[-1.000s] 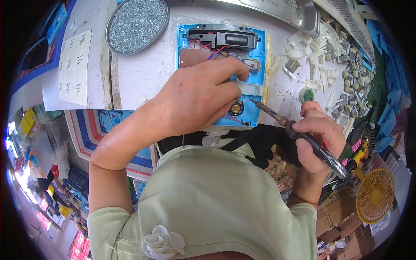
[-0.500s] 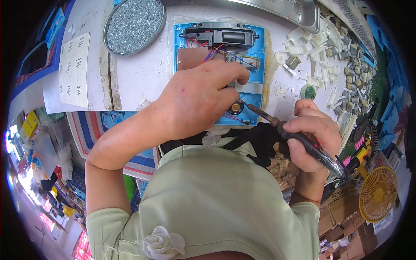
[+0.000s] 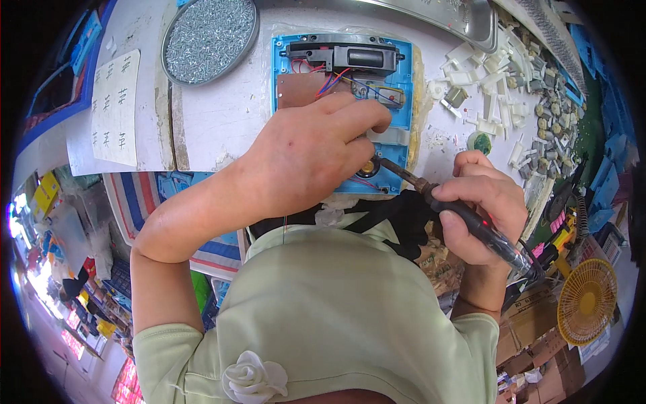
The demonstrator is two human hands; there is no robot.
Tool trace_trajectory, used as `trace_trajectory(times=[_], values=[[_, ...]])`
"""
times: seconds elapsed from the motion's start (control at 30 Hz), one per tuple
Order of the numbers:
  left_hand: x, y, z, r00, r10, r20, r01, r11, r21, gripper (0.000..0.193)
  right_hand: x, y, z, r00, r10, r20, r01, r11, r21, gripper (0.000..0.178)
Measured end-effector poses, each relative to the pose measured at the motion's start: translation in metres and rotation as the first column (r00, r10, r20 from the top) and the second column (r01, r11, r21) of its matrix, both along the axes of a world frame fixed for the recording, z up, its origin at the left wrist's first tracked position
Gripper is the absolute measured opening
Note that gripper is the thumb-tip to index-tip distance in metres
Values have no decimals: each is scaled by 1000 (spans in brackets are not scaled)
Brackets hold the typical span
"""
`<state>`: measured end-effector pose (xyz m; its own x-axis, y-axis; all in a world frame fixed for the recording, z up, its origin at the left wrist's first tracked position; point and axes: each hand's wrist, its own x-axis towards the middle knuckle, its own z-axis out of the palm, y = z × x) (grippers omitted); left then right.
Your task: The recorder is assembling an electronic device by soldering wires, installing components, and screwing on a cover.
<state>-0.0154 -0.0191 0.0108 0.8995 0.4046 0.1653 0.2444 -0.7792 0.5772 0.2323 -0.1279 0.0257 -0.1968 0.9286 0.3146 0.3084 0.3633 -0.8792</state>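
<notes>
1 soldering iron (image 3: 470, 219), black-handled: I am gripping it in my right hand (image 3: 494, 205), wrapped closely round the handle, tip pointing toward my left hand (image 3: 306, 145). 1 blue casing (image 3: 401, 120): lying on the table (image 3: 208, 128) beneath that half-curled left hand, whose hold I cannot tell.

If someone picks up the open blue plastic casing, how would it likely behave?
The blue plastic casing probably stays stiff: its moulded walls look rigid. The red and blue wires may flop, since they loop loosely. It could feel heavier at its far end, where the bulky black module sits.
</notes>
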Motion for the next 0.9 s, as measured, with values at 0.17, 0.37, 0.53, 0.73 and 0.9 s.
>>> trace_trajectory(times=[0.17,0.37,0.53,0.73,0.9], values=[[0,0,0,1000,4,-1,-4,1000,-3,26,-4,2,15,997,-17,76,22,998,-55,26],[-1,0,-2,1000,2,10,-2,1000,1,25,-13,-1,30,993,-89,80,97,990,-104,26],[1,1,-1,1000,-20,5,20,1000,22,14,15,-37,38,959,-282,6,282,955,-97,29],[-4,2,-4,1000,-25,6,25,999,41,10,150,-161,24,590,-790,-164,752,612,-243,36],[1,6,2,999,-33,-3,33,999,26,15,199,-256,49,68,-978,-199,988,94,-123,12]])
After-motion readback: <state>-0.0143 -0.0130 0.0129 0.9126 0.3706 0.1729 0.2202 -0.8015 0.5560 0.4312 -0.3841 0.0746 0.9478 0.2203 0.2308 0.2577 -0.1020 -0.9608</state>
